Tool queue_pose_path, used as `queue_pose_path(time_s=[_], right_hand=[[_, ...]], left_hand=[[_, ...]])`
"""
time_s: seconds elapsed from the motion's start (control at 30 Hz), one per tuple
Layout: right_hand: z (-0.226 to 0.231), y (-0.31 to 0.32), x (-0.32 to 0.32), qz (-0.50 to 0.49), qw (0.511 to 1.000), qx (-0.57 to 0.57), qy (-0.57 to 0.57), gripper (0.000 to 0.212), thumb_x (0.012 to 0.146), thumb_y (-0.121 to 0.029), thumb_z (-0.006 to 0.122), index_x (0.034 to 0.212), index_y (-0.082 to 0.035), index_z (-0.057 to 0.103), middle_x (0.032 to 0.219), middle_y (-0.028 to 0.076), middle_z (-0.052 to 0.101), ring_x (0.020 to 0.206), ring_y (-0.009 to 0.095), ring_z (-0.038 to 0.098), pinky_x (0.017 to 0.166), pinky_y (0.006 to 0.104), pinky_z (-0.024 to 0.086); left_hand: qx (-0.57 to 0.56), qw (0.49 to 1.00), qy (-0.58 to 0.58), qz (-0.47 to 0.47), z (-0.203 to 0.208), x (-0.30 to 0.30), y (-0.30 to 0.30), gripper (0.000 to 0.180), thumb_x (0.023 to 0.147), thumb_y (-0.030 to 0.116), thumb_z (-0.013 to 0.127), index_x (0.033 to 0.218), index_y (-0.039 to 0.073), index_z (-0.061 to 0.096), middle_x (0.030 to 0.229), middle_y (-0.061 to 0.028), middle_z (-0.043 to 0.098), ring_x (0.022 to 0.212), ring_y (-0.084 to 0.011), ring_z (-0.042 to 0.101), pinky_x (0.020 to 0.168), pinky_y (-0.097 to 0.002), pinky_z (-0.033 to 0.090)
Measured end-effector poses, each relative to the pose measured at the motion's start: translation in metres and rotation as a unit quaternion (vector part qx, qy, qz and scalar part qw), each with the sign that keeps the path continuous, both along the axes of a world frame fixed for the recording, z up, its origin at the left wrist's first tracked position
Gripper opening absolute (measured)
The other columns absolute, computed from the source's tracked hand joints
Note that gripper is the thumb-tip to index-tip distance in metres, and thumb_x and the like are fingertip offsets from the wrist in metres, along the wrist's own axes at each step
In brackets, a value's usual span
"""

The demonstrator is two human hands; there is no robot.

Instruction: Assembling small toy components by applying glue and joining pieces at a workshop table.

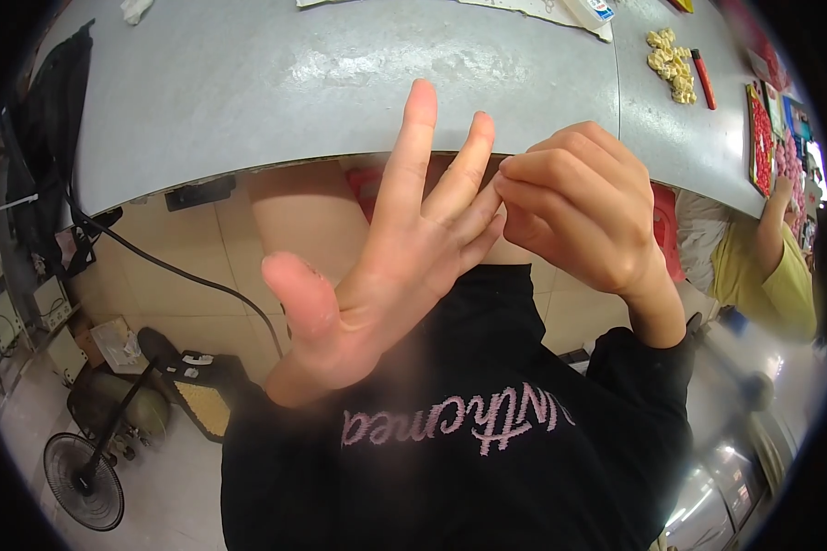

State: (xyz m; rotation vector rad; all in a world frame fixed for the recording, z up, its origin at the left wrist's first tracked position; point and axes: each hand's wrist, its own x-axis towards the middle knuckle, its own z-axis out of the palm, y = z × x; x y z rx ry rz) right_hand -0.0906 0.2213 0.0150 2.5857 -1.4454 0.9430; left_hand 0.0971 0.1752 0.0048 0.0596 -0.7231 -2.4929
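My left hand point(404, 248) is held up over my lap, close to the table's near edge. Its thumb, index and middle fingers are spread wide, with nothing in the grasp. Beside it, my right hand point(588, 202) is closed in a pinch at the tip of another left finger, which it partly covers. Whether something small sits between the pinching fingertips cannot be made out. Both hands are in front of the grey table point(248, 101).
Cream ruffled fabric pieces point(673, 66) and a red stick-like tool point(704, 80) lie at the table's far right. A white bottle point(590, 13) stands at the far edge. A person in a yellow-green top point(767, 275) is at right; a black fan point(83, 480) is lower left.
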Motion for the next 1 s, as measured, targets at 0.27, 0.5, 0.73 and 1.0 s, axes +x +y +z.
queue_pose_path(time_s=[0.27, 0.5, 0.73, 1.0], right_hand=[[-0.002, 0.0, -0.001, -0.028, 0.996, 0.022, -0.084, 0.025, 0.054, -0.002, 0.069, 0.074, -0.001, 0.054, 0.075, 0.007, 0.052, 0.058, 0.02, 0.05, 0.05, 0.0296, 0.04], [0.009, 0.001, 0.005, -0.058, 0.986, 0.056, -0.145, 0.026, 0.054, 0.003, 0.07, 0.076, -0.001, 0.056, 0.072, 0.007, 0.053, 0.058, 0.021, 0.053, 0.05, 0.0294, 0.042], [0.014, 0.002, -0.003, -0.049, 0.982, 0.054, -0.173, 0.028, 0.054, 0.006, 0.07, 0.08, 0.0, 0.061, 0.078, 0.009, 0.06, 0.063, 0.021, 0.058, 0.051, 0.029, 0.046], [0.006, 0.001, -0.007, 0.002, 0.996, -0.016, -0.09, 0.031, 0.053, -0.007, 0.07, 0.08, 0.003, 0.061, 0.08, 0.01, 0.059, 0.064, 0.023, 0.056, 0.051, 0.0298, 0.045]], left_hand=[[-0.051, 0.999, -0.003, 0.003, -0.002, 0.0, 0.001, 0.113, 0.066, 0.091, 0.014, 0.136, 0.016, -0.035, 0.147, -0.0313, -0.015, 0.136, -0.0499, 0.01, 0.107, -0.0587, 0.011], [-0.073, 0.997, 0.006, 0.005, 0.006, 0.001, 0.002, 0.114, 0.067, 0.091, 0.014, 0.134, 0.015, -0.037, 0.146, -0.0323, -0.015, 0.135, -0.0496, 0.012, 0.107, -0.0584, 0.011], [-0.032, 0.999, -0.002, -0.015, 0.015, 0.008, -0.005, 0.11, 0.069, 0.089, 0.014, 0.133, 0.015, -0.038, 0.144, -0.0346, -0.017, 0.134, -0.0518, 0.013, 0.105, -0.0604, 0.016], [0.029, 0.999, 0.021, 0.019, 0.027, 0.002, 0.003, 0.111, 0.068, 0.089, 0.014, 0.133, 0.017, -0.038, 0.144, -0.0337, -0.018, 0.135, -0.0507, 0.011, 0.106, -0.0586, 0.017]])
